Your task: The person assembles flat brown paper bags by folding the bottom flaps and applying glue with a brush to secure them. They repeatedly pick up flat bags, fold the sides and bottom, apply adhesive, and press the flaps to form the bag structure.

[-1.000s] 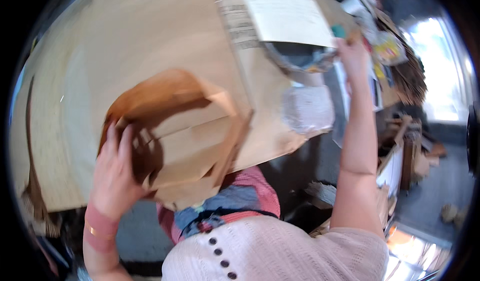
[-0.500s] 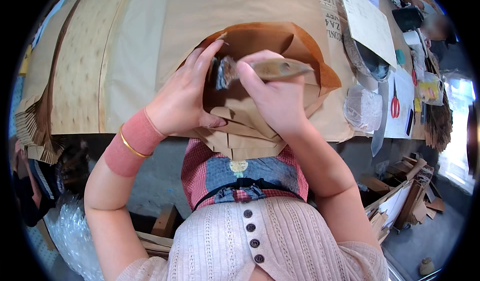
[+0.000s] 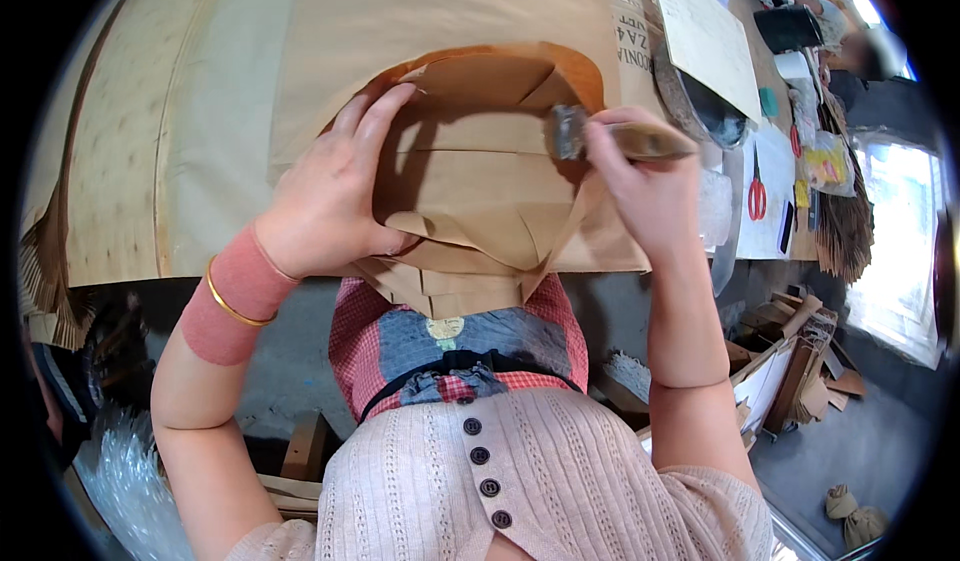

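Note:
A brown paper bag (image 3: 575, 69) lies on the table with its mouth spread wide and folded flaps at the near side. My left hand (image 3: 325, 186) is at its left side, fingers spread, fingertips at the far-left rim and thumb on a near flap. In my right hand (image 3: 650, 186) is a brush (image 3: 655, 143) with a wooden handle, its grey bristle end pointing left. The bristles are over the bag's right inner side; whether they touch the paper is hard to tell.
To the right lie red-handled scissors (image 3: 757, 199) on white paper, a white board (image 3: 702, 41) and a basin (image 3: 712, 116) lined with plastic. Pleated brown paper (image 3: 48, 261) hangs at the left edge. Cardboard scraps (image 3: 795, 366) stand below on the right. A person (image 3: 865, 53) is at far right.
My right hand has carried the brush from the bag's left side across to its right side. My left hand stays at the left rim. The view has shifted slightly.

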`<act>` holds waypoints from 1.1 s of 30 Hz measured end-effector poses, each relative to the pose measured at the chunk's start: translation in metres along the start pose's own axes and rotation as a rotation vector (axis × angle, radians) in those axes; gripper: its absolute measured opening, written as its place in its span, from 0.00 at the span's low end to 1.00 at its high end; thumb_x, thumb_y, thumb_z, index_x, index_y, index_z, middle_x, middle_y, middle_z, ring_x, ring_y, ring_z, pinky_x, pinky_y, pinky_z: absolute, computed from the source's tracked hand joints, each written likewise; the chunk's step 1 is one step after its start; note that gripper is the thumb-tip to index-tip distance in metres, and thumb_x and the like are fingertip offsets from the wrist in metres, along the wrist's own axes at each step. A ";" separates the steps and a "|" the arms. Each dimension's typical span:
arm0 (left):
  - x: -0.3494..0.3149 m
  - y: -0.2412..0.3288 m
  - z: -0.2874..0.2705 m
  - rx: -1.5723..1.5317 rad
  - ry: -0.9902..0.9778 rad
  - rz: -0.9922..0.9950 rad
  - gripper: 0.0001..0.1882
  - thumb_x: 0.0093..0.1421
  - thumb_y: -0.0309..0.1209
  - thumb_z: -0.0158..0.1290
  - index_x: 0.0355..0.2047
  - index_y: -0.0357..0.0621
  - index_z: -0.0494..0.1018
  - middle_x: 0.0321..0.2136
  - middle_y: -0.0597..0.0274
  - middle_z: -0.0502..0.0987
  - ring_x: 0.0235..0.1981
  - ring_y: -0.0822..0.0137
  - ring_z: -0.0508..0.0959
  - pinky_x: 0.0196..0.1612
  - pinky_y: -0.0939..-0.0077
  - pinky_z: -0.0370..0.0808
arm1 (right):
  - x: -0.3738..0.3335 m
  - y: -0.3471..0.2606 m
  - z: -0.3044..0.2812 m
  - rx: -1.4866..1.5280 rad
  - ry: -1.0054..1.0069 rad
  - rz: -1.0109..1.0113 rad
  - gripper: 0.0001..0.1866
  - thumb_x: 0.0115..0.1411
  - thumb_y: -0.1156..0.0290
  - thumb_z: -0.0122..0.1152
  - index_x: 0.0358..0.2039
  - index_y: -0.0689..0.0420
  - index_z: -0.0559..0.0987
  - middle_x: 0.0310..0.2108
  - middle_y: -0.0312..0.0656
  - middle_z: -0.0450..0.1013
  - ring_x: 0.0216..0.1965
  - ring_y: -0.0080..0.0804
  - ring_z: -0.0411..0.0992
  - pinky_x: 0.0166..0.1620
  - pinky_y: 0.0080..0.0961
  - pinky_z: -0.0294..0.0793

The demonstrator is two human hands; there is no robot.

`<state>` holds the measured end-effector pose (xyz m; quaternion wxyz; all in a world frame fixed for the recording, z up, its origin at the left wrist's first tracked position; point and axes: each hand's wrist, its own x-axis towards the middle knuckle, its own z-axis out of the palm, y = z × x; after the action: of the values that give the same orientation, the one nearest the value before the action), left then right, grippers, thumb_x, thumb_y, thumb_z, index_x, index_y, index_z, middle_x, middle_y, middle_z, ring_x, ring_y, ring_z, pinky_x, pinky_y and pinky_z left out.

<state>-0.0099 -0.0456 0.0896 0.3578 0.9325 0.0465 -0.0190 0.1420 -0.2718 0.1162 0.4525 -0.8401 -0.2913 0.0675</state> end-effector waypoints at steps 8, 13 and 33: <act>-0.004 0.005 -0.009 0.124 -0.014 0.047 0.41 0.36 0.33 0.66 0.53 0.33 0.65 0.51 0.40 0.68 0.50 0.45 0.72 0.53 0.62 0.72 | -0.024 -0.002 -0.033 -0.038 0.042 -0.157 0.04 0.53 0.75 0.62 0.25 0.62 0.78 0.22 0.38 0.74 0.24 0.21 0.72 0.30 0.20 0.71; -0.007 0.001 -0.007 0.387 -0.097 0.127 0.25 0.38 0.39 0.62 0.29 0.25 0.77 0.45 0.37 0.75 0.49 0.48 0.75 0.52 0.67 0.73 | -0.002 -0.032 -0.048 0.068 -0.367 -0.552 0.10 0.50 0.76 0.65 0.36 0.61 0.80 0.26 0.42 0.76 0.25 0.35 0.72 0.30 0.27 0.72; 0.019 -0.011 0.017 0.270 0.113 -0.041 0.04 0.51 0.21 0.54 0.24 0.34 0.69 0.28 0.47 0.75 0.33 0.47 0.75 0.35 0.59 0.72 | -0.035 -0.026 -0.008 0.313 0.027 0.015 0.03 0.55 0.79 0.59 0.30 0.64 0.80 0.28 0.37 0.76 0.28 0.19 0.73 0.31 0.17 0.72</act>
<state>0.0075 -0.0474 0.0677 0.2256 0.9705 0.0826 0.0203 0.1050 -0.2858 0.1368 0.5815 -0.7622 -0.2646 0.1040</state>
